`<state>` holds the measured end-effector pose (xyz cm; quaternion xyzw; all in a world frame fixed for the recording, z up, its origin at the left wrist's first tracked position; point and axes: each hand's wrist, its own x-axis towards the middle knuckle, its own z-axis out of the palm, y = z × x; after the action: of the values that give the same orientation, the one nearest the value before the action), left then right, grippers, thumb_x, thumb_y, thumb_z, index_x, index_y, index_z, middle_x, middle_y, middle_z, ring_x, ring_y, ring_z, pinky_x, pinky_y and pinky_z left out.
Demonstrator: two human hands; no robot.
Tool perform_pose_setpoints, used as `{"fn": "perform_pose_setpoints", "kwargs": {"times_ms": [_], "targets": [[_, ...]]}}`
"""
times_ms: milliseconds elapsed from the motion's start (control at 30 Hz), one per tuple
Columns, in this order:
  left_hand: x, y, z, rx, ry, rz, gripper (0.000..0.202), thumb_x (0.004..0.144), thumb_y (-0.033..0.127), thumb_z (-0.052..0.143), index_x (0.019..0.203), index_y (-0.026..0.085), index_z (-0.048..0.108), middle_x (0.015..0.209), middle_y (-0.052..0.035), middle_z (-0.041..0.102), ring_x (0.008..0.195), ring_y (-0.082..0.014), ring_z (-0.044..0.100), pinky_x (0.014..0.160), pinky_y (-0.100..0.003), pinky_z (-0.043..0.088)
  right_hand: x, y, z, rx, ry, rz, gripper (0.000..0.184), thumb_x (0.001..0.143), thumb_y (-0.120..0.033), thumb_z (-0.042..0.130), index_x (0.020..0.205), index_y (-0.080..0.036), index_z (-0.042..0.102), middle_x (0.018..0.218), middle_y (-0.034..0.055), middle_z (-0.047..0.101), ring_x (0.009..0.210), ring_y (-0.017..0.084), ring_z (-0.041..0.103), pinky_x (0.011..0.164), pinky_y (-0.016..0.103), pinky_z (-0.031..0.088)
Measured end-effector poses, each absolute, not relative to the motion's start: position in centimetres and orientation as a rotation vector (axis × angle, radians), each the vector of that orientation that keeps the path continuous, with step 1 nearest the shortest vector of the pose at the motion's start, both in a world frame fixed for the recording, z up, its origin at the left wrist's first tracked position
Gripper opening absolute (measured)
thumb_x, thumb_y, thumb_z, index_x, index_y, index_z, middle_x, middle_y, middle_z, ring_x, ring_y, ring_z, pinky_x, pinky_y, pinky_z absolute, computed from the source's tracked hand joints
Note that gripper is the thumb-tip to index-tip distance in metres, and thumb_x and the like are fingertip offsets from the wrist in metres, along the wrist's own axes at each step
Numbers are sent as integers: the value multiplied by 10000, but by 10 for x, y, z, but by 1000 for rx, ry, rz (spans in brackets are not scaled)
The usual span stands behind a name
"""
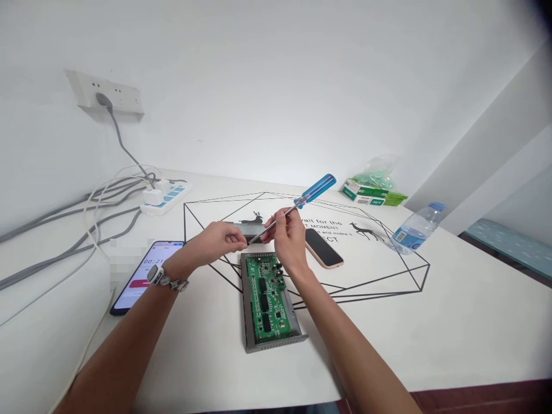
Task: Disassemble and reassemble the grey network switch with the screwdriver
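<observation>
A screwdriver point(317, 191) with a clear blue handle slants up to the right, its shaft gripped by the fingers of my right hand point(288, 236). At its tip, the fingertips of my left hand point(222, 241) are pinched together; whatever they hold, if anything, is too small to make out. Below both hands a green circuit board point(268, 299) lies in a grey metal housing point(248, 322) on the table. Behind my hands is a grey metal piece point(245, 228), partly hidden by them. A watch point(159, 277) is on my left wrist.
A phone with a lit timer screen point(138, 282) lies at left, near a power strip point(168, 198) and grey cables point(107, 201). Another phone point(324, 250) lies right of my right hand. Farther right are green-white boxes point(366, 192) and a water bottle point(416, 230).
</observation>
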<state>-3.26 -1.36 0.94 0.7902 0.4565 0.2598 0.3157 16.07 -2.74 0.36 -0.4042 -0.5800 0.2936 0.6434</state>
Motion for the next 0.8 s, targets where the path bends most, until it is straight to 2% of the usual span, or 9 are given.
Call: {"fn": "perform_pose_setpoints", "kwargs": {"times_ms": [133, 267, 367, 467, 667, 800], "targets": [[-45, -7, 7, 2069, 1257, 618, 267, 784, 437, 665, 861, 195, 746, 792, -38, 737, 763, -196, 671, 637, -267, 491, 162, -27, 4, -914, -1314, 660, 225, 1000, -466, 459, 947, -247, 465, 773, -38, 638, 490, 104, 617, 480, 238, 567], [-64, 4, -5, 2021, 1438, 427, 208, 677, 295, 644, 831, 191, 738, 786, -37, 753, 760, -218, 688, 621, -272, 484, 163, -27, 4, -909, -1319, 685, 223, 997, -465, 464, 951, -247, 472, 773, -37, 636, 492, 105, 622, 475, 238, 570], [-74, 8, -11, 2013, 1539, 297, 221, 608, 262, 621, 783, 189, 734, 748, -34, 743, 758, -234, 690, 622, -277, 481, 162, -26, 3, -914, -1340, 703, 234, 993, -475, 469, 954, -244, 483, 776, -33, 640, 489, 107, 628, 461, 235, 561], [-78, 11, -14, 1988, 1559, 238, 262, 580, 283, 628, 797, 194, 744, 785, -39, 754, 819, -253, 703, 646, -278, 495, 162, -26, 3, -915, -1362, 712, 239, 992, -482, 469, 965, -245, 486, 777, -28, 649, 498, 116, 640, 461, 239, 561], [-80, 12, -16, 2024, 1607, 202, 321, 617, 295, 597, 895, 215, 735, 936, -41, 765, 887, -236, 702, 696, -271, 503, 164, -26, 2, -912, -1365, 728, 238, 990, -479, 475, 970, -242, 486, 766, -29, 646, 499, 116, 638, 464, 241, 560], [-69, 5, -15, 2090, 1684, 171, 305, 654, 467, 655, 808, 204, 668, 864, -57, 739, 794, -238, 675, 626, -288, 467, 163, -26, 3, -910, -1363, 732, 246, 985, -481, 479, 966, -236, 486, 756, -29, 646, 497, 113, 634, 460, 232, 557]]}}
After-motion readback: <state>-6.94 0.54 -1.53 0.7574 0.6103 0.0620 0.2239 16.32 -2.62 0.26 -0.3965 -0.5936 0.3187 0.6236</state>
